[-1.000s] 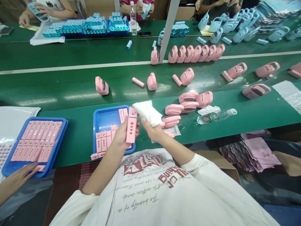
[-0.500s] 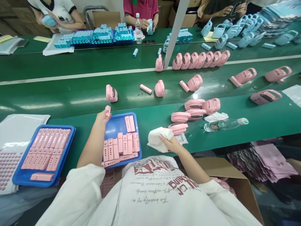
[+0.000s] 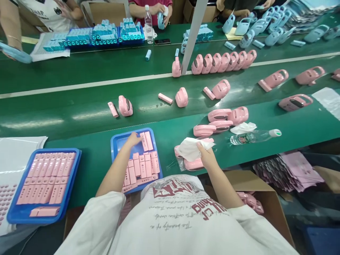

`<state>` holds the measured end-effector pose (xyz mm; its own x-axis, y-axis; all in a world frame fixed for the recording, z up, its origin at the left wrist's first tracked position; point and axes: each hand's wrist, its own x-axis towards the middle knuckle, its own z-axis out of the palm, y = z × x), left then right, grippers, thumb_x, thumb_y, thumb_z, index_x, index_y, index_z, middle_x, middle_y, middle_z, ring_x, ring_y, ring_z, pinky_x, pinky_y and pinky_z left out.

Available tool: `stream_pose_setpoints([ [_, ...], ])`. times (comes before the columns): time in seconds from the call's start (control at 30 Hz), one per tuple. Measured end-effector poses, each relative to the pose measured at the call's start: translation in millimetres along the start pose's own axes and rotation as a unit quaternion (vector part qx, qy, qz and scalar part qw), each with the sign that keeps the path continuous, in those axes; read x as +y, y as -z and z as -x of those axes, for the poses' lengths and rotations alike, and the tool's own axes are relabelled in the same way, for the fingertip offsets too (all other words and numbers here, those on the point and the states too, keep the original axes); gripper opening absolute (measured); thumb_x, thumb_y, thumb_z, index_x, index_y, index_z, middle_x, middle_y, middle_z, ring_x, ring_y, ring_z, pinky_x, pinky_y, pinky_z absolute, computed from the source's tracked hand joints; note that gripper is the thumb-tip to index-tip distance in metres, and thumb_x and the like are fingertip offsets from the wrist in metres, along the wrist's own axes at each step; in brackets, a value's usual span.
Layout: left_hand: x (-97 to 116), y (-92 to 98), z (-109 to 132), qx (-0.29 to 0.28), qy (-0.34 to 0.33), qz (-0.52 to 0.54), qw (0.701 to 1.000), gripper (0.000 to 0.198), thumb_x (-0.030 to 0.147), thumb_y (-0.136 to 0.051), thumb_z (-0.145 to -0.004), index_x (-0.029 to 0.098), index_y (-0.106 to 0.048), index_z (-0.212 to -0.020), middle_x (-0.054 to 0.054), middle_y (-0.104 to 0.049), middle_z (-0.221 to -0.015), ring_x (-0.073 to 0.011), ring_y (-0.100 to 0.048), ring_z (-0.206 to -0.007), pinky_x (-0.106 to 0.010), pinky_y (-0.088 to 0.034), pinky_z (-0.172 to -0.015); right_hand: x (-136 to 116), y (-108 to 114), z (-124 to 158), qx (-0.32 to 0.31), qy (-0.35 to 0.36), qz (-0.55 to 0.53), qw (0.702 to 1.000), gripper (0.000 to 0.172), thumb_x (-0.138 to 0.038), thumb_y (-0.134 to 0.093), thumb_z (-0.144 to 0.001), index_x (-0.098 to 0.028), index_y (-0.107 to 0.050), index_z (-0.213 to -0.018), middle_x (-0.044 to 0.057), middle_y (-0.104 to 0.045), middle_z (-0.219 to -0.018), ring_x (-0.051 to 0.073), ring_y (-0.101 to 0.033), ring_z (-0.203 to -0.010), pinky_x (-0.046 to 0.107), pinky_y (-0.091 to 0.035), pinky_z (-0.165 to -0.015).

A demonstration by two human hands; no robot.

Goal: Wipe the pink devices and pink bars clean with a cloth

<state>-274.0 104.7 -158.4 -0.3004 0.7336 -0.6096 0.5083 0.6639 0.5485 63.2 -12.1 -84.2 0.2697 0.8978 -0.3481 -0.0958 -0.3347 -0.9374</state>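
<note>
Left hand (image 3: 133, 139) is over blue plastic tray (image 3: 119, 142), fingertips at two smooth pink rectangular bars (image 3: 143, 141); can't tell if clamped on one. Right hand (image 3: 208, 157) pinches crumpled white cloth (image 3: 190, 149) against glossy, rounded pink shells (image 3: 194, 165).

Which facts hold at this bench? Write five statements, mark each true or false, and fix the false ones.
1. The right hand grips a white cloth. True.
2. The blue tray in front of the person contains only yellow things. False: pink bars lie in it.
3. The left hand is at that tray. True.
4. Every bottle stands upright. False: the nearer bottle lies on its side.
5. A cardboard box holds pink pieces. True.
</note>
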Motion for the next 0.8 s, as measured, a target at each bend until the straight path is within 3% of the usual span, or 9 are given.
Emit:
stream_pose_setpoints([
  [0.1,-1.4,-24.2,13.5,-0.029,0.03,-0.024,0.999,0.035,0.031,-0.058,-0.089,0.014,-0.055,-0.119,-0.01,-0.06,-0.114,-0.0202,-0.061,-0.097,-0.041,-0.052,-0.083,-2.6,-4.3,-0.9,-0.014,-0.005,0.001,1.0,0.054,-0.061,-0.07,-0.065,-0.017,-0.07,-0.097,0.009,-0.072,-0.107,0.03,-0.062,-0.109,0.047,-0.044,-0.101],
  [0.17,2.3,-27.8,18.1,-0.03,0.027,-0.012,0.999,0.036,0.032,-0.058,-0.089,0.014,-0.054,-0.12,-0.01,-0.059,-0.115,-0.0204,-0.061,-0.098,-0.04,-0.052,-0.083,-3.9,-7.0,-0.6,-0.036,0.001,0.0,0.999,0.051,-0.059,-0.069,-0.067,-0.017,-0.07,-0.097,0.008,-0.072,-0.105,0.029,-0.062,-0.109,0.045,-0.046,-0.099],
  [0.27,7.8,-18.5,27.8,-0.039,0.007,0.034,0.999,0.03,0.033,-0.058,-0.088,0.013,-0.058,-0.111,-0.007,-0.061,-0.105,-0.0175,-0.061,-0.088,-0.035,-0.053,-0.075,-1.6,-7.8,0.8,-0.049,0.005,-0.026,0.998,0.047,-0.056,-0.07,-0.068,-0.018,-0.071,-0.096,0.007,-0.073,-0.103,0.028,-0.063,-0.107,0.042,-0.049,-0.096],
  [0.43,13.7,8.1,75.8,-0.075,-0.06,0.167,0.981,0.026,0.023,-0.044,-0.087,0.011,-0.055,-0.107,-0.002,-0.058,-0.073,-0.0131,-0.057,-0.06,-0.024,-0.047,-0.054,4.8,-4.9,0.6,0.023,-0.039,-0.139,0.989,0.044,-0.052,-0.075,-0.064,-0.018,-0.07,-0.092,0.006,-0.074,-0.102,0.028,-0.065,-0.107,0.044,-0.048,-0.1],
  [0.53,22.2,13.2,120.2,-0.131,-0.117,0.29,0.941,0.038,0.034,-0.037,-0.085,0.015,-0.051,-0.115,-0.003,-0.06,-0.078,-0.0108,-0.053,-0.05,-0.022,-0.041,-0.044,0.2,-12.1,-1.0,0.016,-0.073,-0.238,0.968,0.041,-0.053,-0.071,-0.069,-0.018,-0.069,-0.09,0.008,-0.074,-0.102,0.027,-0.064,-0.109,0.043,-0.05,-0.098],
  [0.6,30.3,8.2,149.0,-0.209,-0.148,0.393,0.883,0.044,0.046,-0.043,-0.082,0.014,-0.054,-0.112,-0.003,-0.061,-0.076,-0.0099,-0.048,-0.042,-0.023,-0.035,-0.037,-6.5,-23.7,0.3,-0.017,-0.077,-0.272,0.959,0.044,-0.057,-0.065,-0.073,-0.018,-0.068,-0.094,0.008,-0.073,-0.104,0.026,-0.063,-0.111,0.043,-0.051,-0.098],
  [0.67,38.8,-2.1,172.8,-0.273,-0.159,0.447,0.837,0.052,0.057,-0.049,-0.079,0.014,-0.056,-0.106,-0.004,-0.062,-0.072,-0.0107,-0.048,-0.038,-0.023,-0.034,-0.034,-14.2,-39.8,5.4,-0.034,-0.047,-0.252,0.966,0.048,-0.062,-0.058,-0.077,-0.019,-0.067,-0.097,0.008,-0.072,-0.105,0.025,-0.062,-0.113,0.043,-0.05,-0.1],
  [0.73,46.3,-14.3,189.8,-0.297,-0.153,0.45,0.828,0.06,0.068,-0.046,-0.079,0.013,-0.059,-0.1,-0.004,-0.062,-0.068,-0.0122,-0.051,-0.04,-0.023,-0.035,-0.034,-21.0,-57.2,14.4,-0.06,0.026,-0.166,0.984,0.052,-0.065,-0.053,-0.079,-0.019,-0.066,-0.1,0.009,-0.071,-0.107,0.024,-0.06,-0.116,0.042,-0.047,-0.103],
  [0.8,52.1,-24.8,200.3,-0.302,-0.129,0.458,0.826,0.071,0.077,-0.035,-0.079,0.013,-0.06,-0.097,-0.003,-0.06,-0.061,-0.0128,-0.051,-0.04,-0.022,-0.035,-0.033,-25.8,-72.3,25.4,-0.132,0.157,-0.03,0.978,0.054,-0.065,-0.05,-0.082,-0.019,-0.065,-0.105,0.01,-0.069,-0.112,0.023,-0.056,-0.121,0.041,-0.042,-0.108],
])
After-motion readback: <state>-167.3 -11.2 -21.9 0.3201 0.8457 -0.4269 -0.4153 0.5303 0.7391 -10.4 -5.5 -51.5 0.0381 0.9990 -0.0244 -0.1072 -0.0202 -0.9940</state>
